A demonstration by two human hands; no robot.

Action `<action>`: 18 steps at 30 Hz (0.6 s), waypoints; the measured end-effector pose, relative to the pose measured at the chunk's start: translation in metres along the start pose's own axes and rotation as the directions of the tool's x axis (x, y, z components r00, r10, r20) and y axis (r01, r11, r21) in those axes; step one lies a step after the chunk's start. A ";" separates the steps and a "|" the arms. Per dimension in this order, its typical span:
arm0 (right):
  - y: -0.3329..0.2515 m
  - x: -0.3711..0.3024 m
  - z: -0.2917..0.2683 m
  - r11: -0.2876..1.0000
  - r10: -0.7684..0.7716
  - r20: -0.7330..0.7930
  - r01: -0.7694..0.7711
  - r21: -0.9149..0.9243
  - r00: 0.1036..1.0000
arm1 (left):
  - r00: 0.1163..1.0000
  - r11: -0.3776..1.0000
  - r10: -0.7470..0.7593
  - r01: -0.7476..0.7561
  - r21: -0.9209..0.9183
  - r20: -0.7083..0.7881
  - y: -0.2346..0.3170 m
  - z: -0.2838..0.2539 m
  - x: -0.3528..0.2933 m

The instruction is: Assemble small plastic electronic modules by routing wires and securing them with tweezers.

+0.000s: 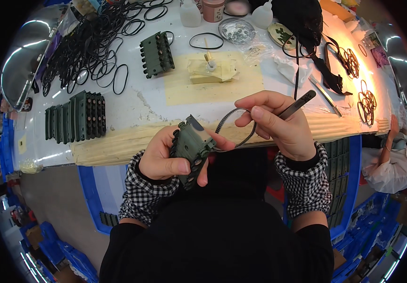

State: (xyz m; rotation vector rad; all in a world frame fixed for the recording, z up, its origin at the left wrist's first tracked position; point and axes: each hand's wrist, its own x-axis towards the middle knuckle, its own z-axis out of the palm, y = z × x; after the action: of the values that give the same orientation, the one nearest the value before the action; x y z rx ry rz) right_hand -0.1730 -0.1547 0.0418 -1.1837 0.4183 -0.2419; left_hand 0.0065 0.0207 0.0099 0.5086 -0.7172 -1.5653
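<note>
My left hand [156,158] is closed round a dark green plastic model tank hull [193,144] with small wheels along its sides, tilted above the table's front edge. A black ribbed rubber track loop [220,124] runs from the hull's right side up to my right hand [292,129]. Thumb and fingers of that hand pinch the loop's upper right part. Dark tweezers [302,102] are also held in the right hand, lying across the palm with one end sticking out up and to the right. Where the loop meets the hull is partly hidden by my left fingers.
Several green hulls [75,118] stand in a row at left, and another hull [157,55] lies farther back. Black loops [92,40] heap at far left. A yellow block [213,70] holds a small pot. Blue trays [90,198] flank my lap; a co-worker's arm [388,146] shows at right.
</note>
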 end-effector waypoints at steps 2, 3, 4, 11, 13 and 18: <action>0.000 0.000 0.000 1.000 -0.009 -0.013 0.009 -0.027 1.000 | 1.000 1.000 0.011 -0.011 -0.001 -0.007 0.000 -0.001 -0.001; -0.001 0.000 0.001 1.000 -0.007 -0.013 0.007 -0.018 1.000 | 1.000 1.000 0.013 -0.013 -0.002 -0.011 0.000 -0.002 -0.002; -0.001 0.000 0.001 1.000 -0.005 -0.013 0.004 -0.009 1.000 | 1.000 1.000 0.015 -0.015 -0.003 -0.015 0.000 -0.002 -0.002; 0.005 -0.002 0.001 0.993 -0.082 0.004 0.081 0.085 0.997 | 0.985 0.994 0.075 -0.063 0.086 -0.153 0.000 -0.002 0.001; 0.002 -0.003 0.003 0.993 -0.082 -0.020 0.084 0.083 0.996 | 0.978 0.991 0.097 -0.077 0.111 -0.187 -0.002 -0.003 0.000; 0.005 -0.002 0.010 0.966 -0.228 -0.131 0.208 -0.150 0.965 | 0.983 0.993 0.115 -0.109 0.047 -0.140 -0.002 -0.005 -0.004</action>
State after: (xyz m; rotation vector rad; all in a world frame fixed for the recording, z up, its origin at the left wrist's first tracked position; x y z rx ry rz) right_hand -0.1707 -0.1433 0.0408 -1.3521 0.4378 -0.5015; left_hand 0.0097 0.0242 0.0045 0.5936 -0.6569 -1.3970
